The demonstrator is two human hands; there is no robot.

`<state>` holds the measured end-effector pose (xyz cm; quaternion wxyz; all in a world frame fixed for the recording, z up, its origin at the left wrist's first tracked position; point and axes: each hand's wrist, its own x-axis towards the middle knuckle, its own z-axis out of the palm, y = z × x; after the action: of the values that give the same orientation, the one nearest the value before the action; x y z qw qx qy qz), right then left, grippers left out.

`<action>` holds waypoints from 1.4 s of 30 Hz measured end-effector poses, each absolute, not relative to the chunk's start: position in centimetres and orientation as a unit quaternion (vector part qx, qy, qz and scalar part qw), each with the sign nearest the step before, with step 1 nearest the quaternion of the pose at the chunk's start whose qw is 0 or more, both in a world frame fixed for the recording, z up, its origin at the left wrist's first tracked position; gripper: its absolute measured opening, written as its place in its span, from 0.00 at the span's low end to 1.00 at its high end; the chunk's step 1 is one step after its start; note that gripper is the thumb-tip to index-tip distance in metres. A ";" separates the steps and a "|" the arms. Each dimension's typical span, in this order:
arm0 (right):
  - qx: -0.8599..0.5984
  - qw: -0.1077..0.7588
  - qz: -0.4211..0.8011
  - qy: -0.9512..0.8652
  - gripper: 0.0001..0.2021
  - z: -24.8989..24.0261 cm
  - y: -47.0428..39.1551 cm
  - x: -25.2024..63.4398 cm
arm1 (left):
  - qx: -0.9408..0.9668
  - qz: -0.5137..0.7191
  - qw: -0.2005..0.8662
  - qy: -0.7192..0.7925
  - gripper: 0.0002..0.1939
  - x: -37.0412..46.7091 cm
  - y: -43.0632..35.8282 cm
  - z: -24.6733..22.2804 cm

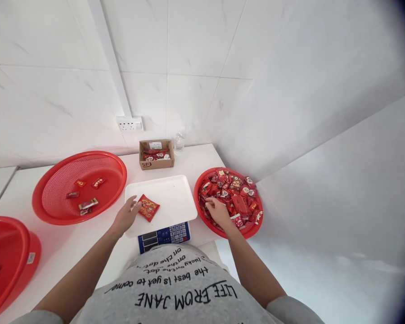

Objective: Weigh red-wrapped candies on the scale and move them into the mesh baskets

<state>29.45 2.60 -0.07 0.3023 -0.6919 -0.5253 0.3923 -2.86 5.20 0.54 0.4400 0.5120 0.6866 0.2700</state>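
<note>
A red printed packet lies at the left part of the white tray, which rests on a scale with a blue keypad. Just left of that packet is my left hand, thumb and fingers apart, fingertips at or very near its edge. My right hand reaches over the left side of a red basket heaped with small red packets. Its fingers are stretched out and touch the top of the heap; nothing shows gripped in them.
Behind the tray stands a small cardboard box with red packets inside, beside a clear cup. At left, a wide red basket holds several small packets; another red basket is nearer me. Walls bound the table behind and right.
</note>
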 end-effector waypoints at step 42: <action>-0.693 0.015 0.451 -0.562 0.23 -4.8 7.9 34.4 | 0.575 0.264 0.409 0.658 0.22 -1.3 3.9 1.9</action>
<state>34.41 7.92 -4.85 0.0151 -0.6928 -0.5624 0.4512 -1.31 3.89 1.86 0.4088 0.5746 0.6579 0.2644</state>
